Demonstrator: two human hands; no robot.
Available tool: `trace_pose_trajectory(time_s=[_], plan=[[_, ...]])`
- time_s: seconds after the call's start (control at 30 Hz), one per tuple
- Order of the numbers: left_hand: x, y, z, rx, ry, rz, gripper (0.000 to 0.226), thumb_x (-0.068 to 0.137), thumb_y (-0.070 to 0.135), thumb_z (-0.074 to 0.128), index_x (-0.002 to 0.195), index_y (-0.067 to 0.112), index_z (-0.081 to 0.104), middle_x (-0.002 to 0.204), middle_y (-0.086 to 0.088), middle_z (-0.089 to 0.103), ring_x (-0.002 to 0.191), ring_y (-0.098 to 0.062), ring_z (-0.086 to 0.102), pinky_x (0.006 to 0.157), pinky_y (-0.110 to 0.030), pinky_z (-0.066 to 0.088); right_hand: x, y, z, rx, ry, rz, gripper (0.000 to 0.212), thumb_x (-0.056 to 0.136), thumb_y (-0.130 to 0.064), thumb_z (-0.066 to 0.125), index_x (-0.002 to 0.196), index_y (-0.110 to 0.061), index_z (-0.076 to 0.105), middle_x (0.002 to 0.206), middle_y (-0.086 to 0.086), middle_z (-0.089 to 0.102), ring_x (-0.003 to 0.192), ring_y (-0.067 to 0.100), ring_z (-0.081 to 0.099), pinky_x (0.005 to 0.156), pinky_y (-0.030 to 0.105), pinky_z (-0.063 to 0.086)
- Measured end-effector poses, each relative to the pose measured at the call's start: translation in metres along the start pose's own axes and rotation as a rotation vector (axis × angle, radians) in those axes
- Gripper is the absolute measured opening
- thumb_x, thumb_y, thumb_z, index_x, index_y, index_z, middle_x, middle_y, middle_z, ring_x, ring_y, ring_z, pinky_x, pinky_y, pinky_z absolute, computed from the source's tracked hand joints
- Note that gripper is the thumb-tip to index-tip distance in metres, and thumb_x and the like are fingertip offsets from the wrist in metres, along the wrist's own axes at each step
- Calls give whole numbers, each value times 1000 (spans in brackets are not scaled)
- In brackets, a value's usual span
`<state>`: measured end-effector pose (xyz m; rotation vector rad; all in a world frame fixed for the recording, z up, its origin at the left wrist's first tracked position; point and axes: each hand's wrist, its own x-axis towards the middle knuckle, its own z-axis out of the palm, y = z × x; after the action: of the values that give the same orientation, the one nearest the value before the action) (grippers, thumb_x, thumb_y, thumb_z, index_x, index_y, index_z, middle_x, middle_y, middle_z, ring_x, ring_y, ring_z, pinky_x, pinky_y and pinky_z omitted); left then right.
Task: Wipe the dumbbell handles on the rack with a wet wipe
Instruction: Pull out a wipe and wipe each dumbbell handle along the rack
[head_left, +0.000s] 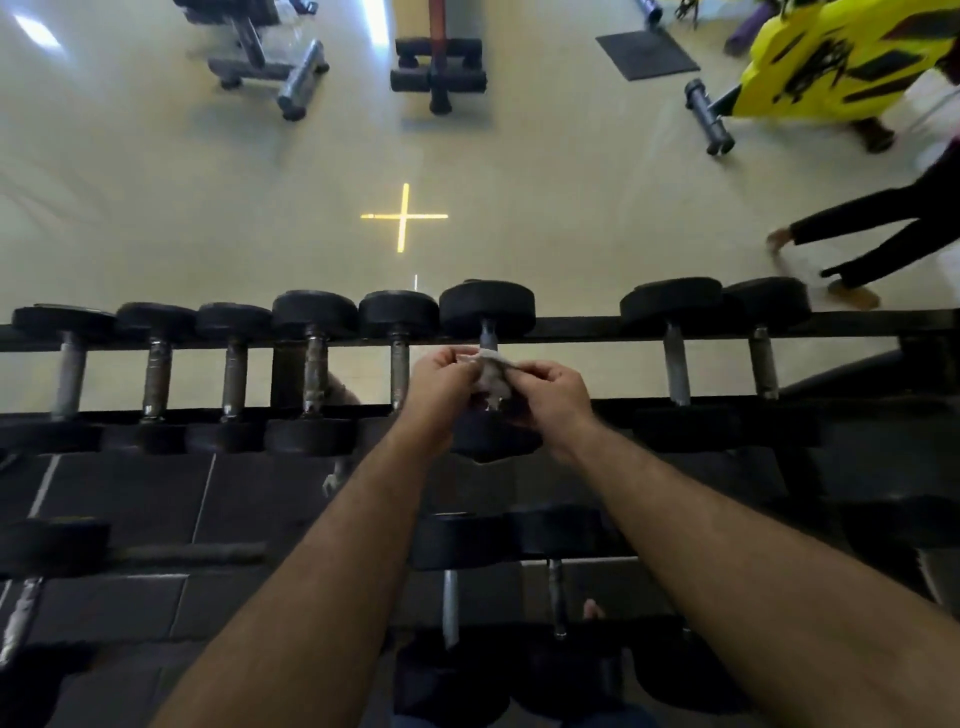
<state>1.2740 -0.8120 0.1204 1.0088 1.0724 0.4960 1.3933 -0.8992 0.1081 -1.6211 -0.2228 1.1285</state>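
Observation:
A black dumbbell rack (582, 327) runs across the view with several dumbbells laid across its top rails. Both hands meet over the handle of the middle dumbbell (487, 306). My left hand (439, 387) and my right hand (550, 392) each pinch an end of a crumpled white wet wipe (491, 371), which lies on or just above that handle. Most of the handle is hidden behind the wipe and fingers; only its far end shows. The neighbouring dumbbell handle (399, 364) stands bare just left of my left hand.
Lower rack tiers hold more dumbbells (556, 597) below my arms. An empty slot (576, 364) lies right of my hands. On the pale floor beyond stand weight benches (439, 67) and a yellow machine (831, 57). A person's legs (852, 244) are at the far right.

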Motion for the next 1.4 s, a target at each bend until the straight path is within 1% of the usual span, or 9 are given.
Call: trace_pose_trajectory(time_s=[0.13, 0.3, 0.53, 0.63, 0.87, 0.93, 1.03, 1.2, 1.4], plan=[[2, -5, 26, 17, 76, -12, 32, 93, 30, 77, 109, 3, 71, 97, -22, 76, 81, -29, 74, 71, -39, 62, 13, 1, -27, -47, -53, 18, 11, 102, -20, 72, 96, -11, 75, 92, 14, 79, 80, 27, 74, 70, 42, 66], [12, -22, 65, 97, 282, -2, 16, 96, 18, 74, 103, 4, 71, 93, -18, 77, 84, -28, 77, 65, -36, 63, 37, -4, -56, -140, -101, 1, 14, 101, -19, 71, 91, -12, 76, 83, 8, 74, 70, 19, 68, 51, 30, 59], [11, -39, 90, 131, 322, 43, 23, 100, 17, 64, 114, 34, 61, 101, -14, 77, 89, -25, 78, 77, -47, 65, 55, 17, -76, -159, -126, -182, 27, 94, -15, 83, 117, -26, 76, 107, 3, 77, 96, 16, 76, 72, 33, 66], [14, -41, 79, 93, 234, 67, 13, 95, 13, 67, 104, 20, 73, 102, -24, 74, 89, -29, 71, 89, -58, 59, 62, 16, -71, 11, -208, -18, 12, 93, -5, 82, 102, -12, 81, 97, 4, 81, 97, 25, 78, 70, 36, 66], [38, -35, 55, 216, 117, 52, 8, 92, -4, 70, 100, -4, 70, 86, -14, 72, 73, -17, 67, 64, -25, 58, 79, 10, -67, -106, -158, -71, 13, 98, -22, 79, 105, -11, 81, 98, 4, 81, 99, 26, 78, 82, 40, 67], [49, -37, 50, 266, 204, 47, 8, 98, 1, 65, 96, 9, 67, 88, -9, 71, 74, -16, 70, 61, -28, 60, 96, 15, -73, -487, -43, -302, 34, 101, -46, 72, 113, -16, 79, 105, 2, 80, 103, 25, 74, 93, 48, 63], [67, -48, 35, 276, 310, 60, 8, 100, 12, 62, 102, 19, 59, 102, -14, 70, 88, -28, 76, 69, -48, 65, 133, 26, -96, -1137, 146, -583, 102, 92, -85, 49, 159, -8, 45, 161, 16, 49, 153, 34, 40, 126, 50, 35], [84, -56, 14, 450, 404, 207, 24, 97, 20, 71, 120, 18, 72, 101, 4, 77, 94, -9, 74, 87, -38, 63, 183, 51, -117, -1681, -22, -282, 163, 51, -119, 16, 162, -11, -33, 170, 15, -39, 157, 33, -37, 127, 65, -15], [105, -56, 19, 760, 437, 697, 22, 95, 11, 71, 114, 18, 78, 101, 8, 78, 93, -4, 71, 86, -25, 58, 202, 79, -116, -1736, 25, -370, 171, 40, -118, 1, 164, -3, -25, 175, 22, -22, 160, 42, -27, 131, 57, -11]])
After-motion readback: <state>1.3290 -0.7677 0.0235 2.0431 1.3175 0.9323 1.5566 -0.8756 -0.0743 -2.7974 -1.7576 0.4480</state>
